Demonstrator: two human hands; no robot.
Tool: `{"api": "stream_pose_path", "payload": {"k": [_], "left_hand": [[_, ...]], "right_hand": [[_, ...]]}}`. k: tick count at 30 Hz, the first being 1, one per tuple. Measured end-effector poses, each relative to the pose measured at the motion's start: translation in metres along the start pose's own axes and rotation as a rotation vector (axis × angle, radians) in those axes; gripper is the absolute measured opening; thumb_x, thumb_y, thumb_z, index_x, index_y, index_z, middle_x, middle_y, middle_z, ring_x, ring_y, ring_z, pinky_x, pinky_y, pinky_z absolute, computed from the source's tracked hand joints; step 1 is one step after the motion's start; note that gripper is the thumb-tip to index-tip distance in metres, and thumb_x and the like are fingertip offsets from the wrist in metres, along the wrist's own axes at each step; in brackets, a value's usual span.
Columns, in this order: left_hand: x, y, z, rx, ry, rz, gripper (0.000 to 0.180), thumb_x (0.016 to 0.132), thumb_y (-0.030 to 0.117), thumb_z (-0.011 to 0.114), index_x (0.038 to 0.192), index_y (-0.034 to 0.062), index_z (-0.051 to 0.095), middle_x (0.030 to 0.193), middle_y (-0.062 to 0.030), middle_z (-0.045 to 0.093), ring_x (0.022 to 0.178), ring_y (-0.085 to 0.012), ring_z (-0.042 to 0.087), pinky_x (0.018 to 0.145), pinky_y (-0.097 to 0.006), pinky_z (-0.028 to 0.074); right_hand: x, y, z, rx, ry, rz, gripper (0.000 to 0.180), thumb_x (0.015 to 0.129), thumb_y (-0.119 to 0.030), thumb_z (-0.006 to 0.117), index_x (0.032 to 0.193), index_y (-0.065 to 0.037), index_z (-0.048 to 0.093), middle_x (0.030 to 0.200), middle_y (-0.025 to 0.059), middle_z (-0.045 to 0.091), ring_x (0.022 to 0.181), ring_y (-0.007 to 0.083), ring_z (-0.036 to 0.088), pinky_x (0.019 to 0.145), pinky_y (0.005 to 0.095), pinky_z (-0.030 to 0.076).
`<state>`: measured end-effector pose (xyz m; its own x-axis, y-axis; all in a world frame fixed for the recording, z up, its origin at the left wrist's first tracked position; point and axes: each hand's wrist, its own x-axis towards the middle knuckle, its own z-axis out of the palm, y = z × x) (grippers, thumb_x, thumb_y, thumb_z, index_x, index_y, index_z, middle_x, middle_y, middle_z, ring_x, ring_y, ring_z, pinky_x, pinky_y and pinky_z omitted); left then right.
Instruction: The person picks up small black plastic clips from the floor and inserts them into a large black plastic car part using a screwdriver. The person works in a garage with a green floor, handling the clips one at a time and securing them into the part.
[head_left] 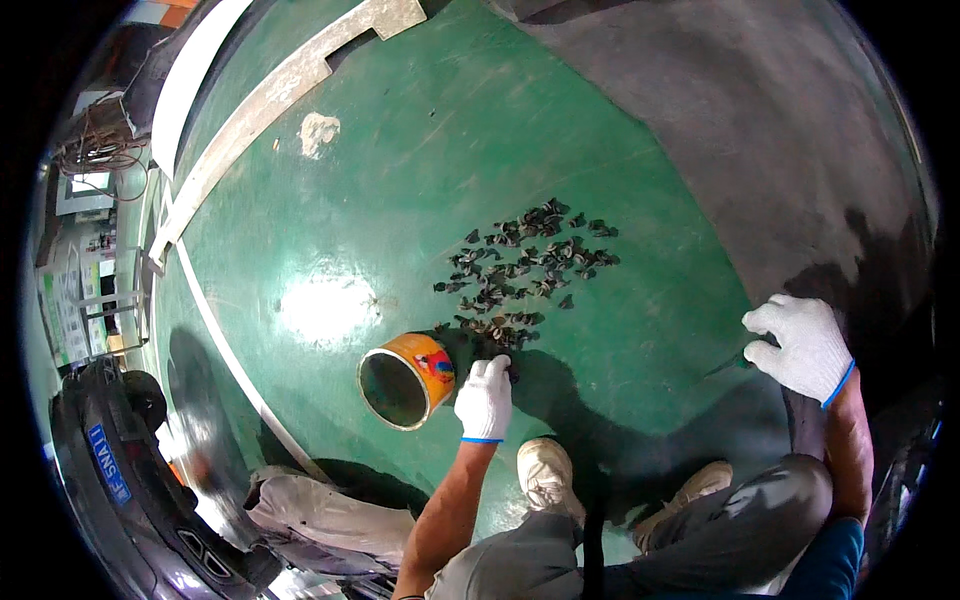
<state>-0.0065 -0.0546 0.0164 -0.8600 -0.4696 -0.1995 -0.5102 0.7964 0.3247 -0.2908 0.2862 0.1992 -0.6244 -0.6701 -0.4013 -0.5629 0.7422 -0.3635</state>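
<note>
My left hand (485,398), in a white knitted glove with a blue cuff, reaches down at the near edge of a scatter of small dark clip-like pieces (520,265). Its fingers are curled together, and what lies under the fingertips is hidden. Close to its left is a yellow-orange can (428,362) with a dark inside; whether it stands or leans I cannot tell. My right hand (802,345), gloved the same way, is off to the right above the floor. Thumb and forefinger are apart there, beside a thin dark streak I cannot make out.
My shoes (548,472) are on the green floor (620,140) just behind the pieces. A dark grey sheet or mat (760,130) covers the far right. A long pale strip (270,100) curves across the far left. A black car bumper (140,490) lies at the lower left.
</note>
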Motion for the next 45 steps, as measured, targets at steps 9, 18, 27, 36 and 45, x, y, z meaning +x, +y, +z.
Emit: {"api": "stream_pose_path", "payload": {"k": [9, 18, 27, 36, 45], "left_hand": [[-0.03, -0.019, 0.006, -0.872, 0.143, -0.431, 0.017, 0.09, 0.004, 0.068, 0.106, -0.0002, 0.066, 0.093, -0.0118, 0.071, 0.077, -0.0189, 0.069, 0.073, -0.032, 0.058], [-0.053, -0.007, 0.015, -0.792, 0.049, -0.471, 0.028, 0.091, 0.006, 0.064, 0.117, 0.0036, 0.073, 0.098, -0.0095, 0.075, 0.082, -0.0165, 0.07, 0.079, -0.031, 0.055], [-0.014, 0.013, 0.001, -0.675, 0.06, -0.309, 0.035, 0.092, 0.005, 0.064, 0.127, 0.0011, 0.068, 0.117, -0.0134, 0.071, 0.099, -0.0222, 0.07, 0.091, -0.034, 0.055], [-0.01, 0.015, -0.022, -1.623, -0.056, -0.616, 0.037, 0.099, 0.005, 0.061, 0.136, 0.002, 0.062, 0.121, -0.0156, 0.071, 0.101, -0.0264, 0.072, 0.089, -0.04, 0.06], [-0.005, 0.053, -0.061, -1.954, -0.207, -0.509, 0.029, 0.097, 0.004, 0.067, 0.125, 0.0034, 0.065, 0.11, -0.0155, 0.074, 0.09, -0.0262, 0.073, 0.077, -0.04, 0.062]], "right_hand": [[-0.023, 0.002, 0.004, 0.018, 0.083, 0.055, 0.028, 0.078, -0.024, 0.074, 0.099, -0.005, 0.075, 0.089, 0.0148, 0.07, 0.082, 0.036, 0.069, 0.075, 0.0469, 0.055], [-0.026, 0.0, 0.012, 0.047, 0.183, 0.023, 0.025, 0.077, -0.019, 0.074, 0.098, -0.005, 0.075, 0.09, 0.0142, 0.07, 0.082, 0.0353, 0.07, 0.073, 0.045, 0.055], [-0.042, 0.001, 0.021, 0.089, 0.278, 0.09, 0.022, 0.077, -0.018, 0.074, 0.097, -0.007, 0.075, 0.09, 0.0137, 0.07, 0.082, 0.0343, 0.07, 0.073, 0.044, 0.055], [-0.049, -0.002, 0.022, 0.14, 0.322, 0.142, 0.026, 0.075, -0.014, 0.075, 0.099, -0.005, 0.074, 0.091, 0.0139, 0.07, 0.083, 0.033, 0.07, 0.074, 0.0426, 0.055], [-0.09, -0.014, 0.014, 0.461, 0.427, 0.169, 0.036, 0.068, -0.005, 0.079, 0.103, -0.001, 0.072, 0.094, 0.0152, 0.071, 0.087, 0.0288, 0.07, 0.078, 0.0349, 0.055]]}}
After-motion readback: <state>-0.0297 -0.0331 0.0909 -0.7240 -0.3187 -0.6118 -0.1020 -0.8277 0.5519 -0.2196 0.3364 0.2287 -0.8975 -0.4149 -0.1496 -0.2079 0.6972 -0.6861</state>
